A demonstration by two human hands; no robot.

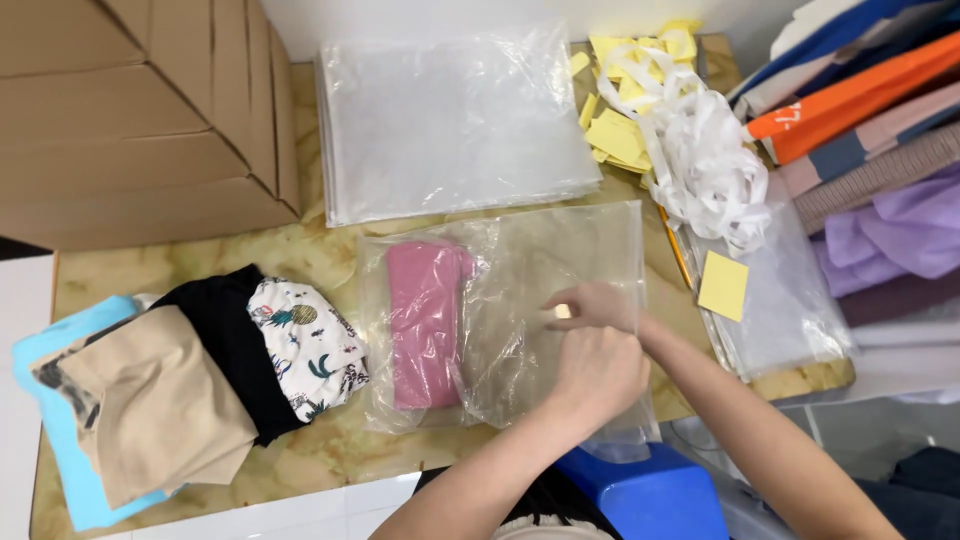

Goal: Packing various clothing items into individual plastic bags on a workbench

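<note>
A thin, shiny, see-through plastic bag (560, 290) is pressed flat on the marbled yellow table (310, 250) by the left hand (598, 372), fingers curled down on it, while its edge is pinched by the right hand (597, 305). A soft pink folded cloth (425, 325) is tucked inside the bag, just left of both hands and not touched by them. Folded clothes (200, 380) are piled at the left, and farther back a stack of clear bags (450, 120), yellow paper squares (620, 135), white strips (700, 160) and brown cardboard boxes (140, 110) are seen.
</note>
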